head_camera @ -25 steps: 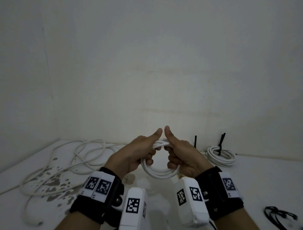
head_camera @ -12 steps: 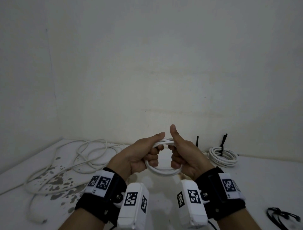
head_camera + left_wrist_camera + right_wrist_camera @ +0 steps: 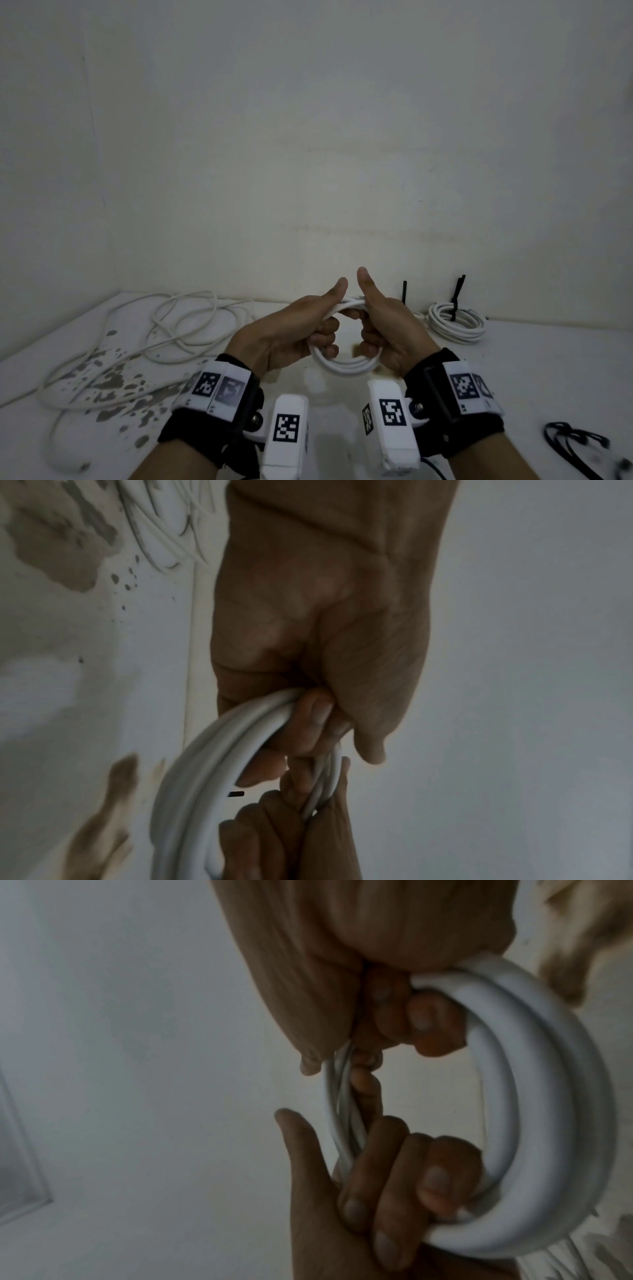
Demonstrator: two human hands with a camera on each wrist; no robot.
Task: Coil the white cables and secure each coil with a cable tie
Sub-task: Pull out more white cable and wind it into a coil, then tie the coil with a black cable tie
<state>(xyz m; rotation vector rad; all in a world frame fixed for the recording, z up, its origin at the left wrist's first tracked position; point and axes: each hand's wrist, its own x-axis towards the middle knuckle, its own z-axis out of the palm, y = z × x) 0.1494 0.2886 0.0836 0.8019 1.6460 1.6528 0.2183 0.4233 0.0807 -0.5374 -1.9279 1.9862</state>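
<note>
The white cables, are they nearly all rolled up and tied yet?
Not yet. Done: one tied coil lies by the wall on the right with a black cable tie round it. In hand: the left hand and right hand both grip a coil with no tie visible on it. Left: a loose cable sprawls on the left of the table, uncoiled.

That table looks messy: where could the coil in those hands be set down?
Bare table lies right of the right hand, between the tied coil and the black ties. The left is crowded with loose cable and grey stains.
</note>
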